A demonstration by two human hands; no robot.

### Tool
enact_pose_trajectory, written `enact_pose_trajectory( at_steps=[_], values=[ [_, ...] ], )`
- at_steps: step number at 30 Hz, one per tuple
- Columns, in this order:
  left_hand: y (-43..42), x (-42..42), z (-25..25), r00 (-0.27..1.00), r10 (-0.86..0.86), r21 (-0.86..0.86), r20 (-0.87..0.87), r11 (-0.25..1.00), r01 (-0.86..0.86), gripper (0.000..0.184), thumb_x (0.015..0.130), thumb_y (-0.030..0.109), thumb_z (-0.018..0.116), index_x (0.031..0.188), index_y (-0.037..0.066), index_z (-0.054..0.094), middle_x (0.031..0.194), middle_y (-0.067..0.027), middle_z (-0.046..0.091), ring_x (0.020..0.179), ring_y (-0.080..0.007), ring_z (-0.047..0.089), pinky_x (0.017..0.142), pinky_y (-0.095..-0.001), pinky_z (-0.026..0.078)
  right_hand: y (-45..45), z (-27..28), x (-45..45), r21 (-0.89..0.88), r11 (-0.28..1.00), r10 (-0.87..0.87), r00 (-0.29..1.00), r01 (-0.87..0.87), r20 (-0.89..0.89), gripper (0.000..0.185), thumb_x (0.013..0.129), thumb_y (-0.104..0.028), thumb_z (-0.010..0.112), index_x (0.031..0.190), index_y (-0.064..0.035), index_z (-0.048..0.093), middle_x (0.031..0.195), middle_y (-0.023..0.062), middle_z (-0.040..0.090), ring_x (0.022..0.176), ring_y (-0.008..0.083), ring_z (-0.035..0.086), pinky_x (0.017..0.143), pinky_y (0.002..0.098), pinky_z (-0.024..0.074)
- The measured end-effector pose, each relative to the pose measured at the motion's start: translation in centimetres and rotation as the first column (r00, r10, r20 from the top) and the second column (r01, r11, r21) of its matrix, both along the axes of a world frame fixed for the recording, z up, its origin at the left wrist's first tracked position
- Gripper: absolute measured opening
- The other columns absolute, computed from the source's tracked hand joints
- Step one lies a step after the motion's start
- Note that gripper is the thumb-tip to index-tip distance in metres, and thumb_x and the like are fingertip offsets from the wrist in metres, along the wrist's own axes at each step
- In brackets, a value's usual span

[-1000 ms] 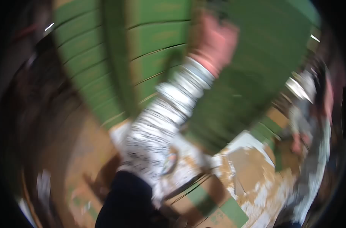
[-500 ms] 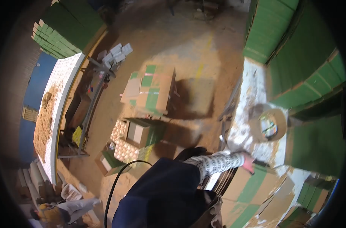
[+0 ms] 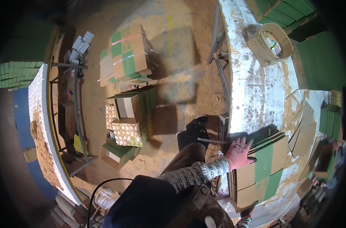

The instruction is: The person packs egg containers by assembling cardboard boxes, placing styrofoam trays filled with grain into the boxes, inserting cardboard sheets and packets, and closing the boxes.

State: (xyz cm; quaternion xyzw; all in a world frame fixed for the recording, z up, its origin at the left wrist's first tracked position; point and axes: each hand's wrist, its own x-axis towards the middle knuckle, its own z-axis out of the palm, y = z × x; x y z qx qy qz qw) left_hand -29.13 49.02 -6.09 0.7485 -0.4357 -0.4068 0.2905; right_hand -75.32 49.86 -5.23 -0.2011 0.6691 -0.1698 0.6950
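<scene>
My left hand (image 3: pixel 238 154), in a pink glove with dark lettering on its back, lies on the upper edge of a stack of flattened cardboard cartons (image 3: pixel 246 178). Its fingers are spread over the cardboard. The cartons are brown with green bands and lie on a white tabletop covered in stains and dust. Low in the view, my right hand (image 3: pixel 247 213) is at the near end of the same stack. Only part of it shows, and how its fingers are bent is hidden.
A round cardboard tub (image 3: pixel 262 57) stands farther along the white table (image 3: pixel 243 87). On the floor are bundled cartons (image 3: pixel 136 49), trays of eggs (image 3: pixel 127 135) and an open carton (image 3: pixel 127 106). A person's hand (image 3: pixel 335 146) shows at far right.
The view has swung toward the table, so the tub and bundled cartons appear higher. My left hand now spreads over the carton stack's edge, and my right hand has come into view.
</scene>
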Motion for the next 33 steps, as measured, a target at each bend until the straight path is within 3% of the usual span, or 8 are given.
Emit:
enact_pose_trajectory(
  at_steps=[10, 12, 18, 20, 22, 23, 27, 33],
  values=[
    [-0.5, 0.4, -0.2, 1.000, -0.015, -0.013, 0.008, 1.000, 0.015, 0.082, 0.073, 0.051, 0.063, 0.133, 0.003, 0.034, 0.130, -0.0278, 0.040, 0.119, -0.0400, 0.042, 0.098, -0.0454, 0.033, 3.3, -1.9, -3.2, -0.256, 0.965, -0.107, 0.977, 0.057, -0.187, 0.073, 0.089, -0.058, 0.035, 0.140, -0.0067, 0.024, 0.141, 0.0093, 0.033, 0.127, 0.0257, 0.034, 0.106, 0.0381, 0.0243],
    [-0.5, 0.4, -0.3, 0.999, -0.018, -0.041, 0.049, 0.999, 0.020, 0.083, 0.073, 0.051, 0.062, 0.133, 0.002, 0.033, 0.131, -0.0274, 0.039, 0.119, -0.0394, 0.042, 0.097, -0.0443, 0.034, 5.8, -2.1, -3.8, -0.287, 0.860, 0.155, 0.753, -0.421, -0.640, 0.065, 0.089, -0.039, 0.046, 0.139, -0.0034, 0.026, 0.132, 0.0133, 0.042, 0.116, 0.0251, 0.045, 0.096, 0.0357, 0.0361],
    [-0.7, 2.6, 4.2, 0.922, -0.326, -0.048, 0.208, 0.938, 0.343, 0.097, 0.071, 0.053, 0.064, 0.138, 0.000, 0.020, 0.133, -0.0287, 0.030, 0.109, -0.0397, 0.044, 0.092, -0.0444, 0.037, 9.3, -4.7, 2.4, -0.444, 0.871, -0.408, 0.812, 0.210, -0.417, 0.057, 0.093, -0.022, 0.045, 0.139, 0.0014, 0.023, 0.130, 0.0167, 0.047, 0.116, 0.0222, 0.048, 0.101, 0.0274, 0.0313],
    [-0.7, 3.6, 8.9, 0.688, -0.610, 0.118, 0.394, 0.776, 0.620, 0.100, 0.070, 0.056, 0.063, 0.141, 0.006, 0.015, 0.137, -0.0306, 0.021, 0.120, -0.0452, 0.035, 0.098, -0.0516, 0.031, 8.8, 2.6, 10.9, -0.223, 0.919, -0.393, 0.793, 0.325, -0.465, 0.051, 0.092, -0.024, 0.049, 0.136, -0.0027, 0.033, 0.129, 0.0120, 0.048, 0.110, 0.0205, 0.050, 0.094, 0.0286, 0.0371],
    [-1.5, 4.8, 13.2, 0.425, -0.753, 0.200, 0.503, 0.580, 0.790, 0.094, 0.072, 0.055, 0.061, 0.140, 0.006, 0.018, 0.135, -0.0295, 0.024, 0.117, -0.0444, 0.036, 0.096, -0.0529, 0.031, 9.8, 6.7, 10.8, -0.274, 0.932, 0.023, 0.796, -0.236, -0.605, 0.044, 0.088, -0.017, 0.053, 0.129, -0.0038, 0.044, 0.114, 0.0081, 0.054, 0.089, 0.0191, 0.055, 0.076, 0.0302, 0.0443],
    [-2.0, 5.3, 14.8, 0.333, -0.773, 0.189, 0.539, 0.497, 0.847, 0.089, 0.074, 0.053, 0.060, 0.138, 0.005, 0.022, 0.131, -0.0286, 0.029, 0.112, -0.0418, 0.041, 0.092, -0.0514, 0.034, 10.9, 7.7, 8.5, -0.220, 0.565, 0.319, 0.456, -0.795, -0.831, 0.042, 0.085, -0.012, 0.056, 0.125, -0.0039, 0.049, 0.102, 0.0059, 0.058, 0.075, 0.0175, 0.056, 0.065, 0.0306, 0.0469],
    [-6.1, 6.7, 21.2, -0.060, -0.721, 0.195, 0.691, 0.105, 0.975, 0.070, 0.081, 0.047, 0.053, 0.132, 0.000, 0.038, 0.115, -0.0251, 0.051, 0.090, -0.0312, 0.059, 0.075, -0.0456, 0.045, 9.2, 18.6, 9.9, -0.716, 0.614, -0.650, 0.728, 0.333, -0.219, 0.040, 0.094, -0.028, 0.040, 0.125, -0.0062, 0.049, 0.109, 0.0056, 0.057, 0.095, 0.0128, 0.055, 0.077, 0.0314, 0.0449],
    [-8.3, 2.8, 27.1, -0.409, -0.893, 0.077, 0.186, -0.402, 0.913, 0.047, 0.079, 0.042, 0.061, 0.096, -0.002, 0.052, 0.084, -0.0193, 0.059, 0.082, -0.0350, 0.058, 0.077, -0.0393, 0.044, 0.2, 14.9, 16.4, -0.938, 0.261, -0.815, 0.573, 0.229, -0.087, 0.054, 0.093, -0.024, 0.044, 0.139, -0.0008, 0.026, 0.140, 0.0148, 0.032, 0.127, 0.0226, 0.034, 0.104, 0.0318, 0.0261]
  ],
)
